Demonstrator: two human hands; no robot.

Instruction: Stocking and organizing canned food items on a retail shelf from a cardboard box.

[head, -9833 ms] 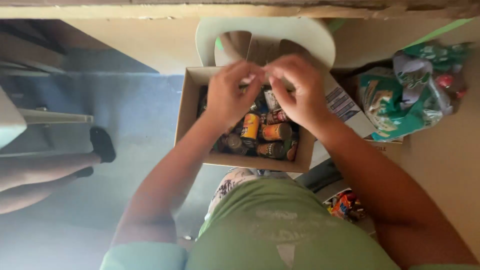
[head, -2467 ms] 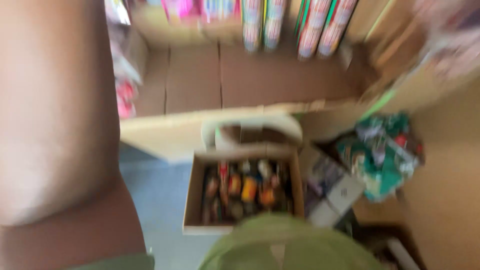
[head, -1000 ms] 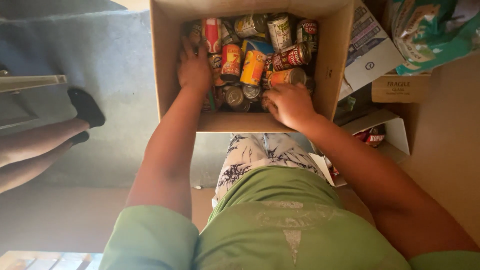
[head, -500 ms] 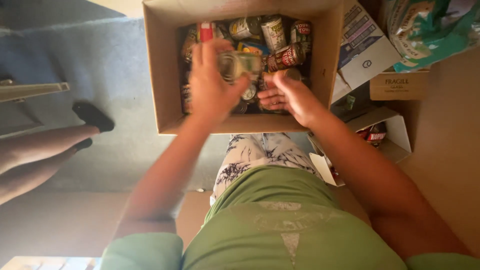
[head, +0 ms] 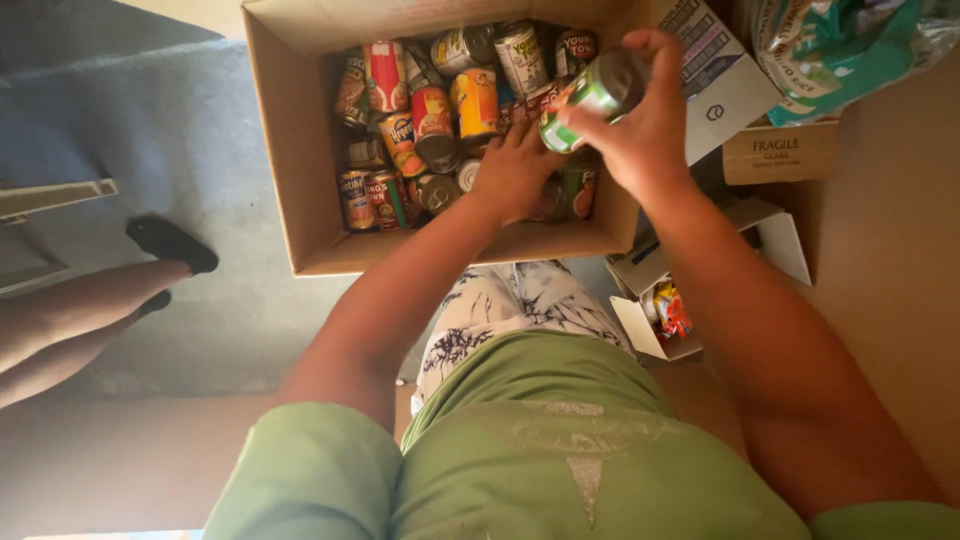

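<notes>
A person in a green shirt bends over an open cardboard box (head: 290,150) packed with tins, the right hand (head: 640,135) now lifted clear of the pile with a green can (head: 592,98) gripped in it. Half a second earlier both hands were low among the tins, the left one raised over a pale can near the middle of the box; a second ago both palms lay flat on the front row. The green can has since come up and across to the box's right wall, tilted on its side, its silver end turned to the upper right. The right fingers wrap round its body, thumb on the near side, pinching it firmly.

The left hand (head: 515,170) has dropped back among the cans (head: 430,120), palm down on the tins in the near right corner, fingers spread loosely over their tops and closed on nothing that shows. The red, yellow and orange tins at the centre lie much as before, jumbled on their sides and ends.

With one tin out and held above the rim, the picking over of the box looks to have moved from feeling through the pile to pulling a single can free.

Right of the box sit a white carton (head: 720,80), a small brown carton (head: 780,155) and a green plastic bag (head: 850,50). Another person's bare leg (head: 90,310) and black shoe (head: 170,240) rest on the grey floor (head: 200,130) at left.
</notes>
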